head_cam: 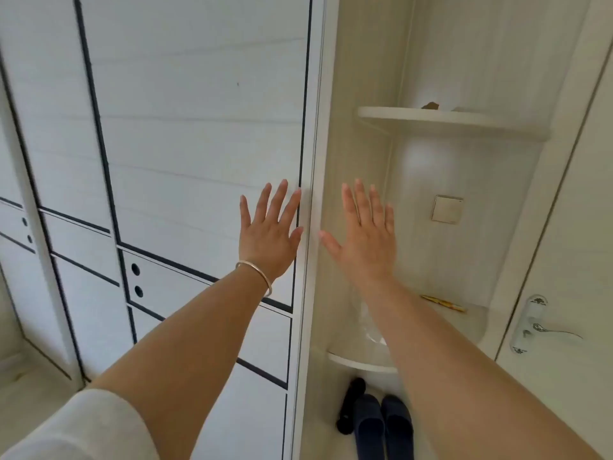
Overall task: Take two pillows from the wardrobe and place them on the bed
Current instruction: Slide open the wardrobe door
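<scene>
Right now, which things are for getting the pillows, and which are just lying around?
For the job:
- wardrobe door, shut
- left hand, open, at the door's edge
- right hand, open, empty

Just lying about:
- slippers on the floor
- corner shelf
- wall switch
- door handle

No pillows show.

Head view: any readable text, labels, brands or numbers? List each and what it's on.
None readable.
Wardrobe door: black lines and round holes only, no text.
Wall switch: blank.
Door handle: a dark pattern, no letters.
Yellow item on the lower shelf: too blurred to tell whether it carries print.
</scene>
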`<state>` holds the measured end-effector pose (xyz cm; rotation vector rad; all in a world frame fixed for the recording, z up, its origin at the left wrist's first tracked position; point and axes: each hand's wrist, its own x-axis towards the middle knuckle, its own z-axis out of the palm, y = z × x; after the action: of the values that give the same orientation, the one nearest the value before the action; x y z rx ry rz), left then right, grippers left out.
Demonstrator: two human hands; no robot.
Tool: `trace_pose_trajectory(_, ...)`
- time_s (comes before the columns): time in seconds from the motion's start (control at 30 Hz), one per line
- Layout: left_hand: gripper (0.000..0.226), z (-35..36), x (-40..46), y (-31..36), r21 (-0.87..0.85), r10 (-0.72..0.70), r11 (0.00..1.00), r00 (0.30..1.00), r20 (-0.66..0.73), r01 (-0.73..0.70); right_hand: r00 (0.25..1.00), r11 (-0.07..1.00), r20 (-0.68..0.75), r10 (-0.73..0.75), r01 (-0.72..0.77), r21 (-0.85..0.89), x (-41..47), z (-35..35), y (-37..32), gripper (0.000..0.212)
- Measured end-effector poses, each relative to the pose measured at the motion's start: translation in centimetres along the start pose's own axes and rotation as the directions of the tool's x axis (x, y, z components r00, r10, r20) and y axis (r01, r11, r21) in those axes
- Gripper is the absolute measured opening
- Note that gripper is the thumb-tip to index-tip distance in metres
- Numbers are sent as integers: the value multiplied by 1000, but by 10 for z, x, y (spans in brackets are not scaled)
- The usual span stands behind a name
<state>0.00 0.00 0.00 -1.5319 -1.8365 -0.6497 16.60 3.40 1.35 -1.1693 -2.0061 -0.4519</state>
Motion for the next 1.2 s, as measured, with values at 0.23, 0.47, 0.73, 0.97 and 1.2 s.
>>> trace_pose_trajectory(0.23, 65, 14, 20, 5, 44, 34, 998, 999, 12, -34, 977, 979, -62, -204, 204, -15, 26, 22, 3, 69)
trace_pose_trajectory(0.47, 53, 28, 27, 5, -40, -55, 998, 998, -9, 55, 938, 952, -165, -304, 304, -21, 39, 42, 3, 64)
trace_pose_trajectory(0.73, 55, 35, 29, 11, -120, -124, 986, 988, -92, 112, 888, 934, -293, -353, 352, -59, 46, 59, 2, 65)
trace_pose_trajectory(0.97, 65, 35, 36, -4, -54, -247, 968, 968, -39, 245, 817, 842, -284, -502, 388, -374, 42, 78, -23, 60)
trace_pose_trajectory(1.2, 64, 36, 42, -35, 82, -291, 955, 955, 52, 286, 902, 886, -67, -427, 402, -228, 39, 91, -74, 70)
